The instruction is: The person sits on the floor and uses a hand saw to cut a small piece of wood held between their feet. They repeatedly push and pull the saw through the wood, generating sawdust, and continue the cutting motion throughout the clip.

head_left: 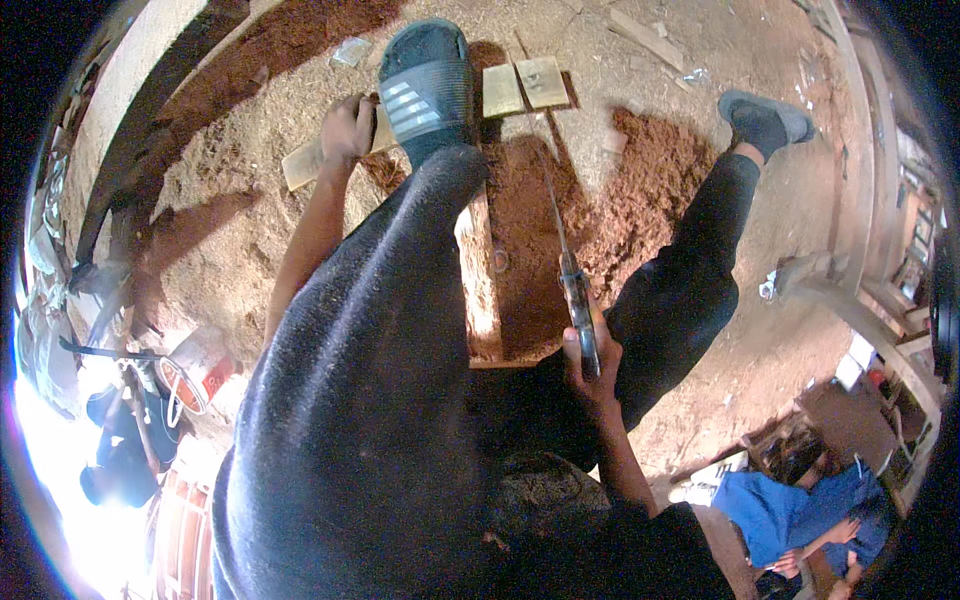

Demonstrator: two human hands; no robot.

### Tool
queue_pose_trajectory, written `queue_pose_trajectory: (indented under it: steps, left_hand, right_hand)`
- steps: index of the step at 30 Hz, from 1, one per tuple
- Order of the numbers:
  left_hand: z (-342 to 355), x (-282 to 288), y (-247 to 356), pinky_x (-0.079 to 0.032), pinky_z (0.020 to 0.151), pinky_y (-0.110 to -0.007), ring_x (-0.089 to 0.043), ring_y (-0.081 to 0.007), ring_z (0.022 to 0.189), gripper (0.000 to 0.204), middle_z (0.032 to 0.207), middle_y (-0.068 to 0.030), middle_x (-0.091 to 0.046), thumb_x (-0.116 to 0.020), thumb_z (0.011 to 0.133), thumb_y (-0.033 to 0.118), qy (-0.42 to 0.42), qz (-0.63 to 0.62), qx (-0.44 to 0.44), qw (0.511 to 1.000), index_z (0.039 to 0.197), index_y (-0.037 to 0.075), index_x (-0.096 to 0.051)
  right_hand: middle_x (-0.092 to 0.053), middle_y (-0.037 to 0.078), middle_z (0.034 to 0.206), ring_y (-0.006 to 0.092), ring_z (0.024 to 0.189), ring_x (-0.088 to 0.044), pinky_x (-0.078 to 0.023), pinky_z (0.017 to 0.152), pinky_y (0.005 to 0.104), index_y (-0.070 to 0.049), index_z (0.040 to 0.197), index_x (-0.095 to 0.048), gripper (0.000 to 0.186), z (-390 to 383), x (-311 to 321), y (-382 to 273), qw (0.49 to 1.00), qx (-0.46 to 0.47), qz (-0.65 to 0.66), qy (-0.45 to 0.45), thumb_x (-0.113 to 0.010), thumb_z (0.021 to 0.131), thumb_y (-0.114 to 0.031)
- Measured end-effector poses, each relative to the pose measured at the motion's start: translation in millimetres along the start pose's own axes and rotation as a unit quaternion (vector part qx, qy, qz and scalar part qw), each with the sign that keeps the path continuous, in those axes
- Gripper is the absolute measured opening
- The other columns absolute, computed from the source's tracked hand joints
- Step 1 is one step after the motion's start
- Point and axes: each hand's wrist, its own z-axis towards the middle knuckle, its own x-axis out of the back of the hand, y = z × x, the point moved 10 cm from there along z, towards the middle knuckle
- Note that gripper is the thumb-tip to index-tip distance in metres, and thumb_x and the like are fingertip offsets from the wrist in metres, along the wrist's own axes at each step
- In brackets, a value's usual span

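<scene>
One of the hands, the right hand (592,360), is wrapped around the handle of a saw (576,295), its blade reaching a gap across a wooden board (503,92), while the left hand (347,128) is curled on the board's other side. A slippered foot (428,98) stands on the board between them, above reddish sawdust (655,165). Farther out are a bucket (212,362) at left and another person (780,515) in blue at lower right.

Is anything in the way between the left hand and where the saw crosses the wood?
Yes, the sandaled left foot. It covers part of the wooden board between the left hand and the saw, which is in the right hand.
</scene>
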Motion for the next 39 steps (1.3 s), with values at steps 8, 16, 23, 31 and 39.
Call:
queue_pose_trajectory:
  steps: [8,16,23,31,39]
  left_hand:
    - [-14.4,21.8,-10.2,-0.047,0.086,-0.049,-0.06,-0.0439,0.094,0.041,0.097,-0.0269,-0.065,-0.042,0.091,0.036,0.002,0.011,0.037,0.999,0.099,0.006,-0.069]
    - [-3.3,-1.6,-12.9,-0.047,0.087,-0.048,-0.061,-0.0428,0.095,0.042,0.096,-0.0251,-0.066,-0.043,0.091,0.036,0.023,-0.016,0.008,1.0,0.098,0.003,-0.068]
    - [-8.1,13.9,-8.2,-0.047,0.088,-0.048,-0.059,-0.0446,0.099,0.044,0.107,-0.0265,-0.063,-0.041,0.091,0.038,-0.004,0.023,0.041,0.999,0.104,0.003,-0.066]
    - [-5.5,13.6,-9.7,-0.046,0.084,-0.05,-0.059,-0.0459,0.095,0.047,0.096,-0.0295,-0.063,-0.04,0.092,0.039,-0.007,0.036,0.011,0.999,0.094,0.0,-0.067]
    - [-10.8,2.1,-24.6,-0.047,0.085,-0.051,-0.062,-0.0452,0.093,0.054,0.096,-0.0295,-0.064,-0.037,0.094,0.046,0.044,0.035,0.041,0.998,0.097,0.002,-0.069]
  right_hand:
    - [-0.069,0.013,0.085,0.0222,0.07,-0.066,-0.052,0.063,0.035,-0.005,0.134,-0.045,0.051,4.7,-35.7,-3.9,0.996,-0.07,0.032,-0.053,-0.063,0.09,-0.024]
    - [-0.069,0.015,0.085,0.0235,0.068,-0.069,-0.053,0.058,0.0346,-0.004,0.136,-0.044,0.053,4.4,-18.0,-34.5,0.998,-0.057,0.003,-0.034,-0.061,0.092,-0.026]
    - [-0.069,0.017,0.088,0.0174,0.069,-0.067,-0.051,0.061,0.0313,0.003,0.136,-0.044,0.049,-44.9,13.1,-62.6,0.999,-0.018,-0.007,-0.027,-0.058,0.095,-0.02]
    - [-0.068,0.017,0.091,0.0183,0.074,-0.068,-0.052,0.069,0.0293,-0.003,0.139,-0.042,0.052,-48.9,27.2,-74.2,0.993,-0.1,-0.014,-0.059,-0.06,0.092,-0.016]
    - [-0.066,0.026,0.1,0.0281,0.095,-0.069,-0.053,0.074,0.0328,-0.002,0.14,-0.039,0.055,-39.5,13.3,-80.8,0.995,-0.09,0.003,-0.039,-0.059,0.089,-0.006]
